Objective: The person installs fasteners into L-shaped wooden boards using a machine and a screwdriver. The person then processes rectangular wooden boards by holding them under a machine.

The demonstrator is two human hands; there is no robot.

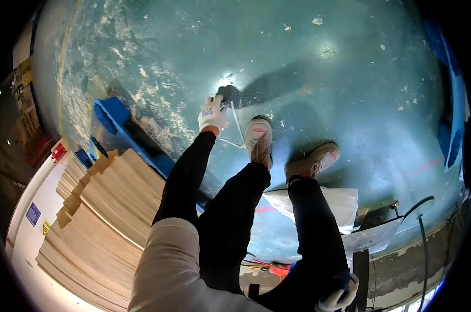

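My left hand (213, 115), in a white glove with print on its back, reaches down near the floor. Its fingers curl round a small dark thing that I cannot make out. Just beside the fingertips a thin white strip (237, 120) begins, runs toward my left shoe (259, 138) and bends sharply back. My right hand (340, 295), in a white and dark blue glove, is low by my right thigh at the bottom edge. Its fingers are curled, and what they hold, if anything, is hidden.
Stacked brown sheets (105, 218) stand at the lower left, beside a blue metal beam (136, 138). Near my right shoe (314, 160) a white sheet (342, 205) lies on the green floor (350, 78). Another blue frame (456, 104) is at the right edge, above a dark hose (424, 255).
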